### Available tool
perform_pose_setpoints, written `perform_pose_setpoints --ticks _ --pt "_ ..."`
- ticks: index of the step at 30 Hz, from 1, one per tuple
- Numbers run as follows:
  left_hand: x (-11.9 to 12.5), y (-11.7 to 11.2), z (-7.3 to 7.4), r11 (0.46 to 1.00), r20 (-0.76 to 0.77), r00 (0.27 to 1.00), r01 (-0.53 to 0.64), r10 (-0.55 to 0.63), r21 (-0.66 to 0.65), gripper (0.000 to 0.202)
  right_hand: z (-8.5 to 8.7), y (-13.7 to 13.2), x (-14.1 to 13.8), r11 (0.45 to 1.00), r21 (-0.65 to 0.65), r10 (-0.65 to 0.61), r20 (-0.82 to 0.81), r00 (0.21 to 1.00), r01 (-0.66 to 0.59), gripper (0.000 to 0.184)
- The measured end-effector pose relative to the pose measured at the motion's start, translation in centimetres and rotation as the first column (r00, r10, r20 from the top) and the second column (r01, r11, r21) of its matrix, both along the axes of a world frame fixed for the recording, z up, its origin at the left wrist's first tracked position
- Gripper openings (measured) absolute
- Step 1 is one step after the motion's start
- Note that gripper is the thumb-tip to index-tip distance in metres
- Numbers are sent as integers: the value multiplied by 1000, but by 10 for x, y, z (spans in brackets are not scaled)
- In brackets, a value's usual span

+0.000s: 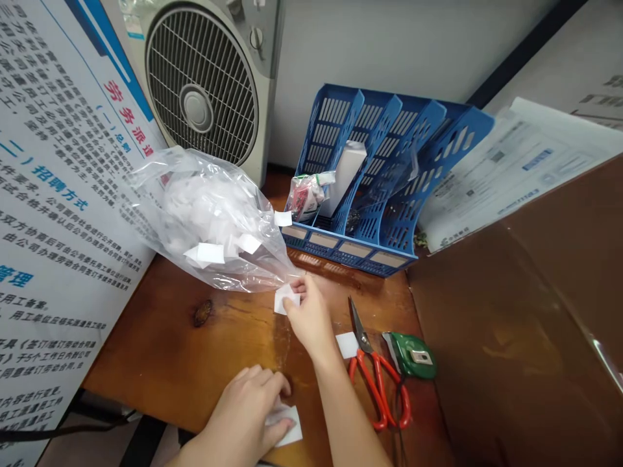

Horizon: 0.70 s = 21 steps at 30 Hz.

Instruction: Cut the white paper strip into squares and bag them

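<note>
My right hand (311, 318) is closed, pinching a small white paper piece (280, 300) between thumb and fingers, just below the mouth end of a clear plastic bag (228, 275). That bag is bulky and holds white crumpled contents that I cannot make out, with several white paper squares (210, 253) on it. Nearer the table's front edge, my left hand (253, 405) has its fingers curled over another white piece (292, 431), partly hidden under the thumb and palm. Scissors with red handles (372, 363) lie right of my right forearm, beside a white square (346, 345).
A green tape measure (413, 355) lies beside the scissors on the wooden table (160, 331). Behind stand a blue file rack (355, 253) with a white box in it and a box fan (199, 84). A printed board (53, 214) is at left, brown cardboard (516, 337) at right.
</note>
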State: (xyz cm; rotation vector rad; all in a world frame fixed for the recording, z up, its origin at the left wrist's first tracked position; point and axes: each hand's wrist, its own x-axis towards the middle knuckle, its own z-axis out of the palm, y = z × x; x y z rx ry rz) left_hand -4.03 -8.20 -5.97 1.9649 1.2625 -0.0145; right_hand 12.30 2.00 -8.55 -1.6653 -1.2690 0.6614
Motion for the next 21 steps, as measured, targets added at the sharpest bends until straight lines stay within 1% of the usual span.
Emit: perform_pose_setpoints --ticks 1,2,3,4,5,6,7,8,9,10,11,12,13,14,15,16,17,18,19,20,21 --pt "-1 -1 -2 1000 9 1000 14 -14 11 17 6 -1 5 999 20 -25 -46 999 26 19" --pt "-2 -2 -4 999 23 999 28 -29 23 11 15 -4 9 997 43 -60 -86 994 64 19" --pt "-3 -2 -6 998 42 998 43 -45 36 7 29 -7 11 989 88 -106 -126 986 118 18" --pt "-4 -3 -8 997 67 996 59 -62 53 4 48 -10 11 977 137 -144 -153 978 165 16" --pt "-5 -2 -9 995 92 993 74 -80 69 3 69 -13 9 949 225 -179 -189 966 220 15" --pt "-5 -1 -8 993 113 989 83 -91 81 3 92 -15 4 876 403 -172 -253 952 265 15" --pt "-5 0 -7 993 131 987 83 -94 84 4 114 -14 -4 818 531 -99 -244 965 219 11" --pt "-5 1 -4 994 144 986 76 -87 77 5 134 -11 -13 787 605 -8 -188 982 122 8" --pt "-6 3 1 996 156 985 63 -72 63 6 151 -4 -21 791 612 100 -112 989 -11 11" --pt "-7 5 8 998 170 984 45 -53 49 7 163 5 -28 801 584 201 -49 978 -135 16" --pt "-10 7 18 999 184 983 17 -25 43 6 169 17 -32 820 527 267 -10 964 -222 21" --pt "-13 10 30 998 212 977 -2 -11 61 6 171 31 -32 847 466 294 -8 956 -257 22" --pt "-18 13 45 993 246 969 -23 -7 116 8 168 44 -29 878 424 244 0 970 -221 19" --pt "-23 17 61 977 282 959 -67 7 204 10 161 56 -23 904 406 126 53 991 -136 19" --pt "-29 22 78 946 316 949 -114 13 304 12 151 67 -16 915 399 -13 172 985 -58 23" --pt "-34 29 94 892 345 938 -182 32 415 11 140 75 -9 931 361 -77 342 937 -55 30" --pt "-38 37 109 811 378 924 -270 65 519 8 128 82 -2 945 311 -75 504 861 -99 37" --pt "-41 47 121 708 400 911 -349 103 614 4 117 87 2 953 254 -35 629 777 -163 43" --pt "-42 58 131 576 425 894 -424 143 699 3 105 91 6 954 203 10 711 703 -219 46" --pt "-42 71 138 475 437 879 -472 190 743 5 96 94 7 951 176 36 755 655 -256 44" --pt "-42 83 143 403 447 867 -498 219 768 6 88 97 7 945 170 48 774 632 -279 38"
